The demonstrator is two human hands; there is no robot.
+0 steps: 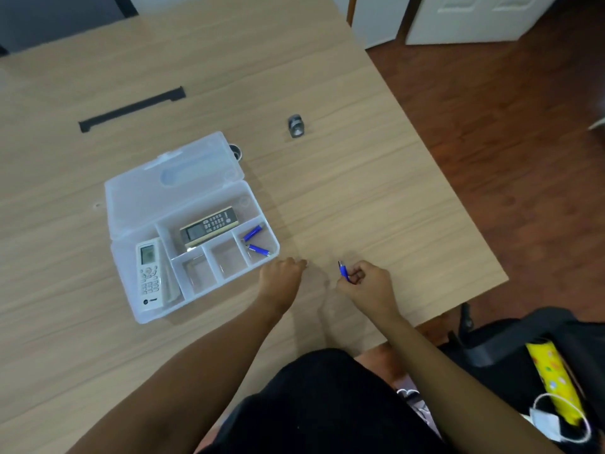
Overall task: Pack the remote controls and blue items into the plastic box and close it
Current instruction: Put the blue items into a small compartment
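The clear plastic box point(131, 283) lies open on the wooden table, its lid point(157, 198) folded back flat. A white remote point(150, 273) lies in the box's left compartment and a dark remote point(209, 228) in the long rear one. Two small blue items point(252, 233) point(258, 250) rest in the right front compartment. My right hand point(366, 280) is closed on a third blue item point(343, 271), to the right of the box. Beside the box's front right corner, my left hand point(283, 276) rests on the table with fingers curled and nothing visible in it.
A small grey metal cylinder point(296, 126) stands on the table behind the box, another dark round object point(236, 151) peeks from behind the lid, and a black bar point(131, 109) lies further back. The table edge point(451, 198) runs along the right; a black chair point(510, 342) with a yellow item stands there.
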